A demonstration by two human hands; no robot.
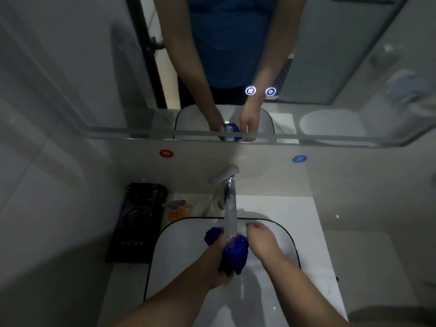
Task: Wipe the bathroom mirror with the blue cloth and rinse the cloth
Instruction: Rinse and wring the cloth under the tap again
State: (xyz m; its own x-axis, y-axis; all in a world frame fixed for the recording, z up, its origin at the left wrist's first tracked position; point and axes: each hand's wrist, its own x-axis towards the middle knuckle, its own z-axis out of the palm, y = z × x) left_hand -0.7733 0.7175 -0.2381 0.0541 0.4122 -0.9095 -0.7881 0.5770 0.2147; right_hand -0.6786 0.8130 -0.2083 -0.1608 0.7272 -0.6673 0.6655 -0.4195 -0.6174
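Now we are rinsing the blue cloth (236,250): our left hand (218,263) and right hand (260,240) are both closing around it under the water from the faucet (225,177), above the basin (291,239). Next we probably need to wring it out.

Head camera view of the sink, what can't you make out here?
- Blue cloth: bunched between left hand and right hand, so its hidden side and any remaining dirt are unreadable.
- Red sticker and blue sticker: markings too small.
- Black box: too dark to identify.
- Mirror: top cut off by the frame edge.
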